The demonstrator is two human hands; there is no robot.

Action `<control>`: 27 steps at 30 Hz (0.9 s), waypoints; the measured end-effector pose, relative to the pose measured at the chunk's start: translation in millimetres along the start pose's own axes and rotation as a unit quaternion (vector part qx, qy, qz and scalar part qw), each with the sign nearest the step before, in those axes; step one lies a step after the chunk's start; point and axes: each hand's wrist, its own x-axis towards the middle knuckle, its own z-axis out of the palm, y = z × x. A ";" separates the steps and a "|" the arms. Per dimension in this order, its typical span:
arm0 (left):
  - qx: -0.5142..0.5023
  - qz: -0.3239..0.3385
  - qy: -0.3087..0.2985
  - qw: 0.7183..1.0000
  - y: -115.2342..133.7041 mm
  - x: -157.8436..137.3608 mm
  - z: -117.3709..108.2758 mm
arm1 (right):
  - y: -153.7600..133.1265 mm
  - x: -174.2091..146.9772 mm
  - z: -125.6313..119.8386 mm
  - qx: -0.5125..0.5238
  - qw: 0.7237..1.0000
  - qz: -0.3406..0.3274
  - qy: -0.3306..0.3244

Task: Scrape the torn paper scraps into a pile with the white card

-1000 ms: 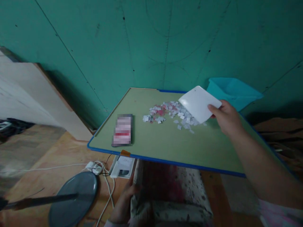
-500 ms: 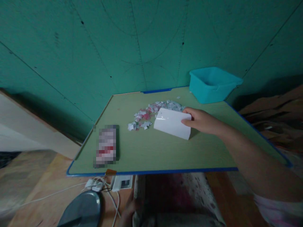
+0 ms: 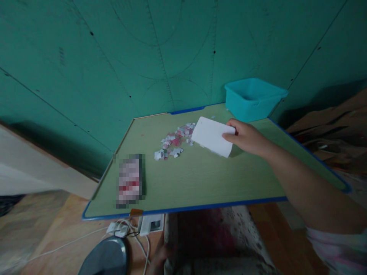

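One-handed, gripped a white rectangular sheet [image 3: 211, 136] in the right hand [image 3: 243, 136], pointed lengthwise leftward at paper scraps [image 3: 175, 141]; couldn't read the left hand's [image 3: 159, 256] fingers.

Clearest lane: tabletop [image 3: 197, 179] in front of the white card [image 3: 211, 137].
Bare surface runs from card to the near edge. Left of card: paper scraps [image 3: 174, 141], close by; farther left and nearer the front, a pixelated block [image 3: 130, 179]. Right of card: right hand [image 3: 244, 136] and forearm [image 3: 298, 173] block passage. Behind-right: turquoise bin [image 3: 250, 110]. Straight behind: narrow strip, then green wall [image 3: 186, 57].
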 end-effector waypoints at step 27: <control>0.000 0.009 0.007 1.000 -2.8 3.9 6.1 | -4.2 1.8 16.0 0.001 0.995 -0.002 0.095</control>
